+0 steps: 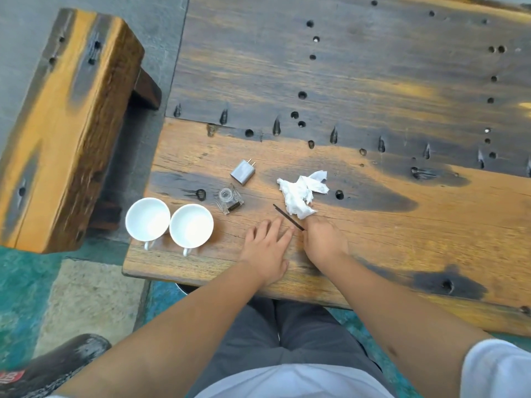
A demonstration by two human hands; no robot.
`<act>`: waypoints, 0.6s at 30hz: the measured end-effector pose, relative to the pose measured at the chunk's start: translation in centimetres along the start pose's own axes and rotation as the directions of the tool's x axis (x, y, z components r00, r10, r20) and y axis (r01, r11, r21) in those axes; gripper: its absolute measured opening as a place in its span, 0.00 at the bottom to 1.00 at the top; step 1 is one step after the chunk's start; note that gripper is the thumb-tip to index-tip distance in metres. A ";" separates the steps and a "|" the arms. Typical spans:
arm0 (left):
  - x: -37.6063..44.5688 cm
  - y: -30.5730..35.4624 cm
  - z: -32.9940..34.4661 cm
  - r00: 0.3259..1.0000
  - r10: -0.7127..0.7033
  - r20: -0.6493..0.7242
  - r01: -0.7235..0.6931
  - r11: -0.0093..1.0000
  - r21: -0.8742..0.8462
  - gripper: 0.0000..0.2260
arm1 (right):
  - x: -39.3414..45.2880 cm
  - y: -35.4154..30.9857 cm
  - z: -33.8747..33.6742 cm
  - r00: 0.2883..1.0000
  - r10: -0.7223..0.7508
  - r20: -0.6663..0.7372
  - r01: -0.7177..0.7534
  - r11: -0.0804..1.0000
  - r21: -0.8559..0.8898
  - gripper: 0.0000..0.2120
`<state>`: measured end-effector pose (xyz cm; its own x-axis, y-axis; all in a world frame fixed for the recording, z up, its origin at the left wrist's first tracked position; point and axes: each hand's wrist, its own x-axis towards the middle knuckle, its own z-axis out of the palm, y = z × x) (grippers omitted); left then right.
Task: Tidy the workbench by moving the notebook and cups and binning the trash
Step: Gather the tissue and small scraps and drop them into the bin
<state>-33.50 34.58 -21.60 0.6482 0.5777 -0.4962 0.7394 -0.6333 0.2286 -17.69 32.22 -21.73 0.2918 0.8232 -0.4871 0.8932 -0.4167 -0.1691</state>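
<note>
Head view: two white cups (169, 225) sit empty on your workbench (373, 239).
Your right hand (324, 239) clenches crumpled tissue (301, 193) and a dark stick (288, 217); your left hand (265, 247) lies flat, released.

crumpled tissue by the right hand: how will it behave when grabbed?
The crumpled tissue looks thin and loosely wadded, so it probably compresses and stays floppy. Likely very light; a push may scoot it across the workbench. Loose flaps could snag or tear.
</note>
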 end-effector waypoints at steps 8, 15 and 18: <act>0.0 -0.9 -0.4 0.999 0.028 -0.024 -0.030 0.997 -0.065 0.31 | 1.1 -1.0 -0.9 0.983 0.088 0.164 -0.082 0.996 -0.042 0.11; 0.0 -1.0 -0.3 0.998 0.001 -0.058 -0.009 0.990 -0.140 0.28 | 1.4 -1.7 -0.9 0.983 0.063 0.174 -0.041 0.991 -0.124 0.09; 0.5 -1.1 -0.6 0.995 -0.032 -0.097 0.014 0.982 -0.188 0.25 | 1.4 -1.7 -1.0 0.983 0.055 0.174 -0.034 0.992 -0.120 0.09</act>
<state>-33.91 35.85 -21.62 0.6385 0.6452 -0.4196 0.7692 -0.5171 0.3754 -18.46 34.41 -21.29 0.2760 0.7194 -0.6374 0.9174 -0.3949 -0.0486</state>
